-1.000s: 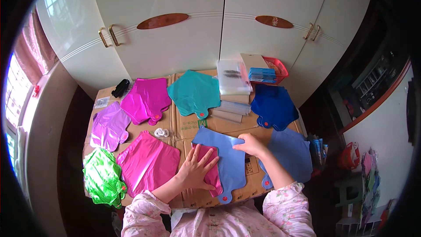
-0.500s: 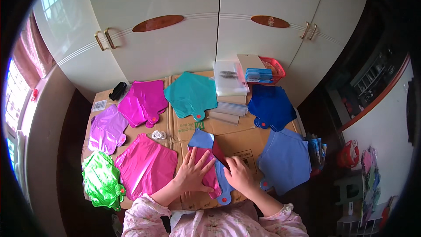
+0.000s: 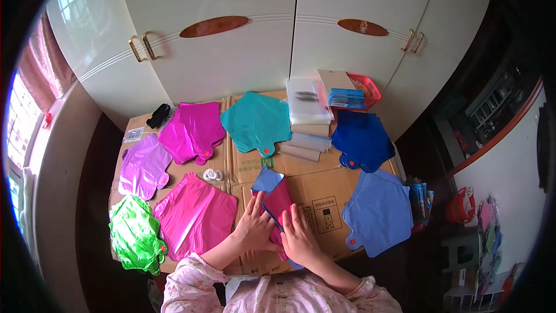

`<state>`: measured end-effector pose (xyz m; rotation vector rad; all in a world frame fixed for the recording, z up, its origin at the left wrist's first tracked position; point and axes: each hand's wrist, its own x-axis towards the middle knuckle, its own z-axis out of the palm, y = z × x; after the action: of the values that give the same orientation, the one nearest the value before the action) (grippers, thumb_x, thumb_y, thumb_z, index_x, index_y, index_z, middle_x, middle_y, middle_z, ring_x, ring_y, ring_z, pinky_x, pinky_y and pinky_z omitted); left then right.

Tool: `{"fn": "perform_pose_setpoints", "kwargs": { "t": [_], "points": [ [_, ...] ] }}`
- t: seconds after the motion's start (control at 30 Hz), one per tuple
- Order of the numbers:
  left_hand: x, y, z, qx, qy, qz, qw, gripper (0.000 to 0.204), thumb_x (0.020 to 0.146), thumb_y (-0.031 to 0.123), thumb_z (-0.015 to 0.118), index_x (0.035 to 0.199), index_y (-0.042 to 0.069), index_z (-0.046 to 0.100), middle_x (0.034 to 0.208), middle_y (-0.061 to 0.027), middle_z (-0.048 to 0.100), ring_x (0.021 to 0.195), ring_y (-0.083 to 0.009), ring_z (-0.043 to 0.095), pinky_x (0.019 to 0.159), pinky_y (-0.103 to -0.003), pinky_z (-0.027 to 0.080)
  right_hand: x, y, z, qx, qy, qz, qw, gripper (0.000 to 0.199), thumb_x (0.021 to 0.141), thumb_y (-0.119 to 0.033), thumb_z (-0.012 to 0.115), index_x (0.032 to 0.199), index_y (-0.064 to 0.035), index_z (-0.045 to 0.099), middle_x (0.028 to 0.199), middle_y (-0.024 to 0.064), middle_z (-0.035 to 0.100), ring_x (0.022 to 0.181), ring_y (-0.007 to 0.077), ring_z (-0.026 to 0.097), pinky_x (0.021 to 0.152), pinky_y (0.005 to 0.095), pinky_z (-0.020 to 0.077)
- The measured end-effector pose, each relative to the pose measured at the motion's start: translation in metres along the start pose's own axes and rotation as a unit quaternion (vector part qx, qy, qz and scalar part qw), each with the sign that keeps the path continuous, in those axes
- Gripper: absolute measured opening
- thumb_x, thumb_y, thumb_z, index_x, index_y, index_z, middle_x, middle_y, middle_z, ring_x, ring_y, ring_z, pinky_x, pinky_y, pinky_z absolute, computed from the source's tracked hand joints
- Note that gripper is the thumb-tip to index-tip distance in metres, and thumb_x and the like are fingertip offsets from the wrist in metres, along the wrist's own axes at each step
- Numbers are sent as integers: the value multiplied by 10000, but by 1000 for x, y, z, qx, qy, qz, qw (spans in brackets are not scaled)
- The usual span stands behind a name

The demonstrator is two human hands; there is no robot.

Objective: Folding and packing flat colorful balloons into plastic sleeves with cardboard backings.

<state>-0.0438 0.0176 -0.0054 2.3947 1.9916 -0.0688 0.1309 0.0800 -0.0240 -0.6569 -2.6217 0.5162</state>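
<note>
In front of me on the cardboard lies a folded flat foil balloon (image 3: pixel 280 196), its outer faces crimson-pink, with a blue end showing at the far tip and a dark blue edge along the fold. My left hand (image 3: pixel 255 227) rests flat on its left side, fingers stretched out. On the right side, my right hand (image 3: pixel 299 240) presses down with straight fingers. Both hands cover much of the near half. To the left is a flat pink foil balloon (image 3: pixel 196 215); a light blue one (image 3: pixel 379 211) lies to the right.
More flat foil balloons ring the cardboard (image 3: pixel 324 179): green (image 3: pixel 134 232), lilac (image 3: pixel 145 167), magenta (image 3: pixel 191 130), teal (image 3: pixel 256 122), dark blue (image 3: pixel 364 140). White ribbon rolls (image 3: pixel 212 174), clear plastic bags (image 3: pixel 307 107) and a red basket (image 3: pixel 370 88) stand there too. Behind are white cabinets (image 3: pixel 231 64).
My right hand has moved left onto the folded balloon. A crimson flap is now folded leftward over the blue strip, and the left hand has stayed nearly in place.
</note>
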Motion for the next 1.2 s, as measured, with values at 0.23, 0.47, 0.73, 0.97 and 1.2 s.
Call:
{"fn": "perform_pose_setpoints", "kwargs": {
  "t": [0.23,0.47,0.73,0.97,1.2],
  "points": [
    [1,-5,4,-27,15,16,999,990,611,787,570,1193,-13,594,1128,-199,566,1336,-539,202,1098,-608,159,0,0,12,-98,-16,-16,995,547,875,-163,531,1340,81,377,1418,283,325,1335,437,298,1094,497,283],
    [3,-4,-5,-21,-62,3,998,1048,599,802,568,1258,-13,542,1218,-194,533,1347,-529,186,1105,-595,152,8,-5,-8,-49,-6,30,998,716,819,-212,615,1387,83,294,1429,287,310,1341,432,295,1095,490,285],
    [1,-1,-1,-49,-4,-14,999,1190,602,806,563,1456,32,267,1519,-163,236,1387,-483,129,1126,-556,120,21,45,-26,242,53,203,947,307,789,-167,664,1033,-17,552,940,198,663,870,356,650,715,420,497],
    [1,0,-3,-45,-9,-19,999,1188,603,805,565,1457,34,267,1518,-162,241,1384,-482,142,1126,-554,121,38,86,-34,46,-2,259,965,307,744,-228,737,864,-12,554,800,182,654,762,366,641,668,433,498],
    [0,-1,-1,-42,-7,-17,999,1198,597,816,558,1453,29,272,1520,-165,233,1382,-484,147,1124,-557,128,20,59,-30,66,38,148,986,262,749,-182,686,864,10,550,846,203,597,792,415,587,703,446,488]
  ]
}}
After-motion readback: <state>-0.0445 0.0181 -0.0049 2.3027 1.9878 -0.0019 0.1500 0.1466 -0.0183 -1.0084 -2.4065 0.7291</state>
